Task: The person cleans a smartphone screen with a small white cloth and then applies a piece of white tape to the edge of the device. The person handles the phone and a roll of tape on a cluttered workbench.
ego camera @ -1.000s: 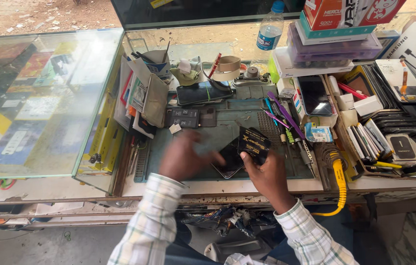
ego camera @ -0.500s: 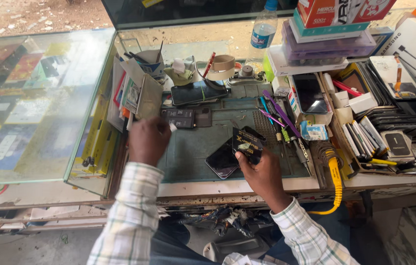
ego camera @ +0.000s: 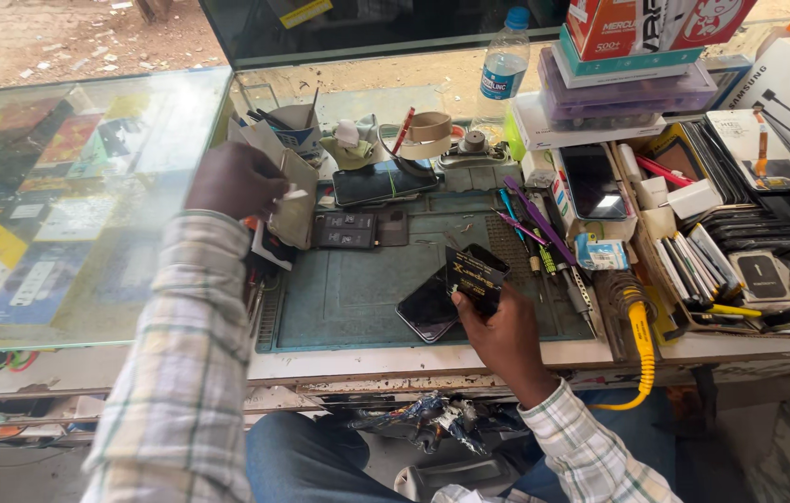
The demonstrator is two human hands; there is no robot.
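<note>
Battery pack (ego camera: 475, 278), black, pinched in right hand (ego camera: 505, 335); left hand (ego camera: 235, 180) curls around grey pouches (ego camera: 294, 200).

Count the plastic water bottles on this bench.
1: a clear water bottle with a blue cap stands at the back of the bench, left of the stacked boxes. Others may be hidden.

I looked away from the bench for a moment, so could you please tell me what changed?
The left hand left the mat, moved up and left, and now touches the grey packets. The right hand kept holding the small black packet over the phone.
</note>
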